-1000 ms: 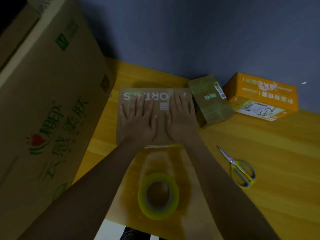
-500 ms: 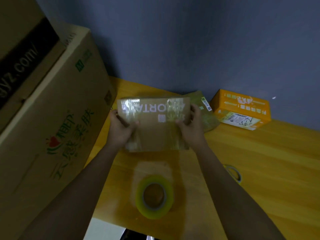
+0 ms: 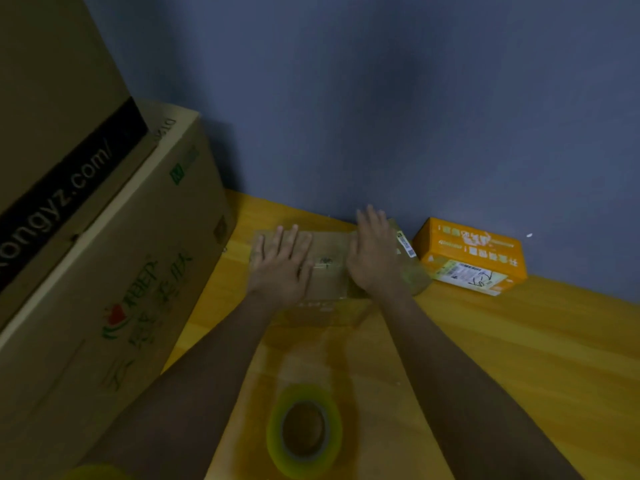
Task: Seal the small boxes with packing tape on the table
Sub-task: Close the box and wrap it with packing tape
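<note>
**Both palms flat on the brown box**

The brown box [image 3: 327,271] lies on the yellow surface [image 3: 519,341] close to the blue wall [image 3: 381,98], directly under the two hands. The left hand [image 3: 282,263] rests flat on its left part, fingers straight and slightly spread, gripping nothing. The right hand [image 3: 375,252] lies flat over its right end, fingers straight and pointing at the wall, also gripping nothing. A strip of box top shows between them.

Just right of the box, partly under the right hand, sits a taped box [image 3: 410,268] with a barcode label. Further right, against the wall, is an orange box [image 3: 471,254]. The tape roll [image 3: 304,429] lies flat near the surface's front edge, between the forearms. Large cartons [image 3: 104,271] stand stacked at the left.
</note>
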`<state>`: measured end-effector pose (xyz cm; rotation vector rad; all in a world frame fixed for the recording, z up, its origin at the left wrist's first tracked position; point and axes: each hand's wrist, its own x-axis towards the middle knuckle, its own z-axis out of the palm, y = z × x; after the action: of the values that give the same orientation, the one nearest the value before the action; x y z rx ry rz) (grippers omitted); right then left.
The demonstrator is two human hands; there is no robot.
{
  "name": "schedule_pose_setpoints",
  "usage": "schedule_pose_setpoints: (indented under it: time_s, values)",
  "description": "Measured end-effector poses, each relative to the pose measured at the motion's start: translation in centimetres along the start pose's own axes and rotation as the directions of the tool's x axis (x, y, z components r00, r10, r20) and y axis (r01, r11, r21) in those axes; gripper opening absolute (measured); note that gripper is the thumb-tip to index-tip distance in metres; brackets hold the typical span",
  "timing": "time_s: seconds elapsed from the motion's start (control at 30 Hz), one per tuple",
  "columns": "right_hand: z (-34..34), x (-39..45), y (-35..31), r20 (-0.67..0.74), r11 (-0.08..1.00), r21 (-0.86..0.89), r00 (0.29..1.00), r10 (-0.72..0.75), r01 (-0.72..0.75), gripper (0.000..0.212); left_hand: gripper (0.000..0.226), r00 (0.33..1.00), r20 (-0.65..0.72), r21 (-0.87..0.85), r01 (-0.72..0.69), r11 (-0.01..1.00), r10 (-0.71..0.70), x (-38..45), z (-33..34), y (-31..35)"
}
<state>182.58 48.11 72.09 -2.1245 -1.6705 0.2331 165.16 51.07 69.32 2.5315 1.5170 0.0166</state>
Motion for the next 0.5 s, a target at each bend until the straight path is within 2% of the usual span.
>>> schedule_pose_setpoints:
  time_s: [0.07, 0.1, 0.13, 0.2, 0.27, 0.3, 0.33, 0.37, 0.4, 0.47, 0.5]
  values:
    - [2.3, 1.9, -0.1, 0.161, 0.996, -0.085, 0.987, -0.021, 0.035, 0.054, 0.070, 0.999, -0.038, 0.051, 0.034, 0.998, -0.033, 0.4, 0.8, -0.2]
    - [3.4, 1.2, 0.2, 0.185, 0.988, -0.147, 0.982, -0.024, 0.051, 0.056, 0.067, 0.998, -0.044, 0.053, 0.045, 0.998, -0.043, 0.5, 1.1, -0.2]
    - [4.0, -0.3, 0.5, 0.170, 0.976, -0.201, 0.984, -0.045, 0.079, 0.058, 0.063, 0.998, -0.038, 0.048, 0.053, 0.997, -0.051, 0.7, 1.1, -0.1]
    - [4.2, -5.4, 1.2, 0.117, 0.964, -0.194, 0.980, -0.163, 0.183, 0.058, 0.057, 0.997, -0.045, 0.042, 0.062, 0.997, -0.060, 1.0, 1.4, -0.1]
    - [3.4, -9.4, 2.2, 0.045, 0.954, -0.092, 0.958, -0.283, 0.286, 0.054, 0.057, 0.997, -0.064, 0.052, 0.050, 0.997, -0.046, 1.0, 1.4, -0.1]
    - [2.7, -9.8, 2.4, 0.010, 0.961, 0.005, 0.961, -0.277, 0.277, 0.048, 0.061, 0.997, -0.069, 0.054, 0.036, 0.998, -0.032, 0.7, 1.3, -0.3]
    - [1.7, -9.1, 2.1, -0.048, 0.968, 0.132, 0.977, -0.208, 0.213, 0.038, 0.066, 0.998, -0.064, 0.057, 0.020, 0.998, -0.017, 0.4, 1.1, -0.4]
    - [1.4, -8.0, 2.1, -0.079, 0.971, 0.226, 0.995, -0.061, 0.077, 0.032, 0.071, 0.999, -0.051, 0.064, 0.007, 0.998, -0.003, 0.2, 0.9, -0.4]
    - [1.0, -6.3, 1.9, -0.068, 0.961, 0.268, 0.993, 0.093, -0.072, 0.037, 0.072, 0.999, -0.043, 0.065, 0.010, 0.998, -0.007, 0.0, 0.8, -0.3]
    - [1.0, -3.0, 1.9, 0.168, 0.852, 0.361, 0.925, 0.340, -0.378, 0.068, 0.076, 0.993, -0.010, -0.020, 0.116, 0.993, -0.116, -0.4, 0.1, -0.1]
    - [1.0, -2.3, 1.8, 0.269, 0.786, 0.427, 0.893, 0.362, -0.447, 0.077, 0.085, 0.979, 0.046, -0.093, 0.200, 0.975, -0.197, -0.7, -0.4, -0.2]
